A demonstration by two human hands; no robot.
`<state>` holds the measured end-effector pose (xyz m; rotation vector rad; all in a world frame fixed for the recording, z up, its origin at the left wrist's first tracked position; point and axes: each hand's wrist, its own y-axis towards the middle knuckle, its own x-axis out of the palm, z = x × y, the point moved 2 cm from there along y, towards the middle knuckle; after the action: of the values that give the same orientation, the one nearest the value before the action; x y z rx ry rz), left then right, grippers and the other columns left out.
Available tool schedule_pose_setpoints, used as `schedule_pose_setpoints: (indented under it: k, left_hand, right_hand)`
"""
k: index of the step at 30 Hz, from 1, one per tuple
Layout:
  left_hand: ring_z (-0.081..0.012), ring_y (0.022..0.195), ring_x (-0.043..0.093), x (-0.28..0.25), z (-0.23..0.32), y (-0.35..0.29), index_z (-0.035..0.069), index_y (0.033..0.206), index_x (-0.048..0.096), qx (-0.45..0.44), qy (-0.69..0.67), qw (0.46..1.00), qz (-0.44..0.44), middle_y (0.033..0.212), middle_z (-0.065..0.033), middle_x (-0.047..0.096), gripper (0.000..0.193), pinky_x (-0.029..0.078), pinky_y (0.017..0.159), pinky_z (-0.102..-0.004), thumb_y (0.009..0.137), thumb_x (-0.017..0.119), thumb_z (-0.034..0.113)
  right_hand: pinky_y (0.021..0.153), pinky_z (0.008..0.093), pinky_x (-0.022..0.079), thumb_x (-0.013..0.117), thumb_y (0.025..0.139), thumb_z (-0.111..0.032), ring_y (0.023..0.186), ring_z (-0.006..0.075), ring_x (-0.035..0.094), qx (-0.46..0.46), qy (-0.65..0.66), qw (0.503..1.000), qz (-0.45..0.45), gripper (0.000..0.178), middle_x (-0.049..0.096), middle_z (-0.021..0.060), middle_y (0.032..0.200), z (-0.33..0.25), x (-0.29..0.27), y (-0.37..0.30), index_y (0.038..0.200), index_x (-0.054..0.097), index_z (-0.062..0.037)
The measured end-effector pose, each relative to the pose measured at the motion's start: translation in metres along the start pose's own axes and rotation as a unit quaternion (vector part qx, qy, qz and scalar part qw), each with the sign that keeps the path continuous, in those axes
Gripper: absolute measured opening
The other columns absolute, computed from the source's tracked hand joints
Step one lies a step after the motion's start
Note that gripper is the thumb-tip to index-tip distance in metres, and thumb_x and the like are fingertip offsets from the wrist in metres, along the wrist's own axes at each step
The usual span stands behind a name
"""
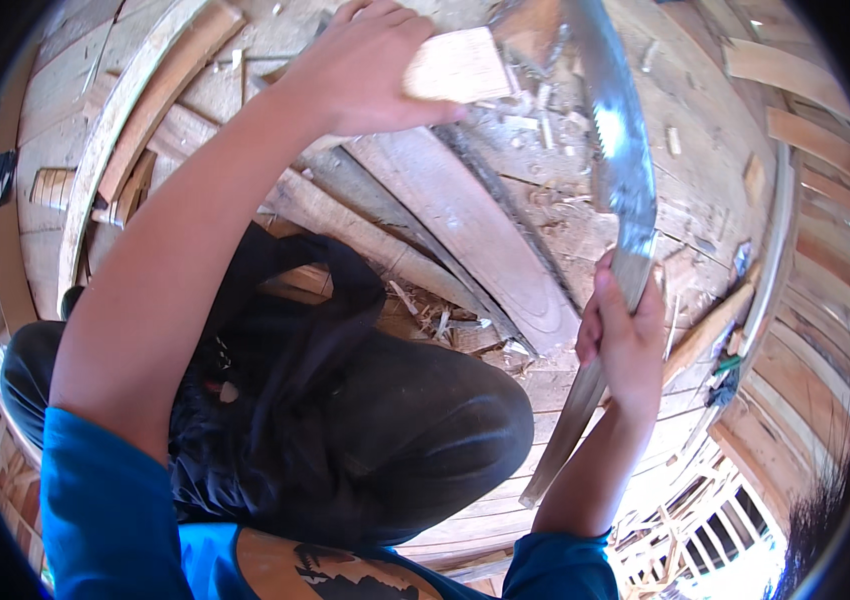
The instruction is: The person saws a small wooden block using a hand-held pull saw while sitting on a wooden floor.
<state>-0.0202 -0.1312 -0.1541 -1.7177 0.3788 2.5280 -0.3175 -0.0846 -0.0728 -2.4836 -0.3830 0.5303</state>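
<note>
My left hand (365,75) reaches out at the top and is closed round a pale, freshly cut wood block (460,68). In my right hand (625,335) is a machete (610,130) with a long straight wooden handle, its fingers wrapped round the upper part of it. The shiny blade points away from me and stands to the right of the block, apart from it. Short notches show along part of its left edge. Below the block lies a broad reddish plank (465,225) on the wooden floor.
Wood chips (545,110) litter the floorboards ahead. Long curved timber strips (160,110) lie at the left. A plank wall (815,280) runs along the right, with a loose stick (710,325) beside it. My bent knee (465,420) takes up the lower middle.
</note>
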Motion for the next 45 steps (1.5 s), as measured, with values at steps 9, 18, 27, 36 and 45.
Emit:
schedule_pose_setpoints:
  k: [9, 18, 27, 36, 45]
  left_hand:
    - [-0.0335, 0.083, 0.065, -0.101, 0.045, -0.045, -0.007, 0.117, 0.048, -0.060, -0.275, 0.959, 0.023, 0.086, -0.0211, 0.063, 0.081, 0.050, 0.076, -0.0386, 0.060, 0.084, 0.039]
    - [-0.0407, 0.082, 0.068, -0.203, 0.055, -0.110, 0.003, 0.103, 0.048, 0.018, -0.281, 0.953, 0.112, 0.083, -0.0211, 0.066, 0.084, 0.054, 0.070, -0.0416, 0.054, 0.087, 0.058]
    - [-0.0399, 0.087, 0.068, -0.253, 0.058, -0.140, 0.001, 0.105, 0.048, 0.027, -0.318, 0.942, 0.105, 0.087, -0.0216, 0.067, 0.086, 0.055, 0.073, -0.0417, 0.051, 0.090, 0.053]
    - [-0.0414, 0.094, 0.067, -0.269, 0.062, -0.146, -0.002, 0.114, 0.050, 0.044, -0.417, 0.908, 0.026, 0.093, -0.0233, 0.067, 0.080, 0.053, 0.082, -0.0430, 0.060, 0.088, 0.044]
    - [-0.0382, 0.088, 0.068, -0.280, 0.070, -0.156, -0.007, 0.117, 0.049, 0.036, -0.380, 0.922, 0.060, 0.092, -0.0230, 0.068, 0.076, 0.053, 0.079, -0.0418, 0.065, 0.085, 0.036]
  right_hand:
    - [0.045, 0.0207, 0.033, 0.053, 0.100, -0.018, 0.049, 0.0023, 0.043, -0.018, 0.007, 0.994, 0.103, 0.016, 0.047, -0.0044, 0.059, 0.016, 0.018, -0.146, 0.100, 0.054, -0.0021]
    - [0.049, 0.0272, 0.041, 0.052, 0.099, -0.023, 0.050, 0.0115, 0.055, -0.231, -0.100, 0.954, 0.165, 0.026, 0.051, 0.0055, 0.057, -0.051, 0.081, -0.233, 0.111, 0.056, 0.0003]
    - [0.061, 0.0383, 0.048, 0.059, 0.093, -0.014, 0.067, 0.0401, 0.064, -0.244, -0.200, 0.936, 0.157, 0.023, 0.060, 0.0207, 0.070, -0.125, 0.132, -0.264, 0.113, 0.057, -0.0022]
    - [0.059, 0.0386, 0.048, 0.060, 0.092, -0.014, 0.065, 0.0407, 0.062, -0.237, -0.179, 0.945, 0.136, 0.020, 0.059, 0.0189, 0.066, -0.129, 0.127, -0.280, 0.108, 0.058, -0.0015]
    - [0.057, 0.0439, 0.049, 0.064, 0.090, -0.015, 0.067, 0.0418, 0.064, -0.281, -0.324, 0.872, 0.235, 0.019, 0.062, 0.0212, 0.069, -0.140, 0.136, -0.294, 0.104, 0.058, -0.0035]
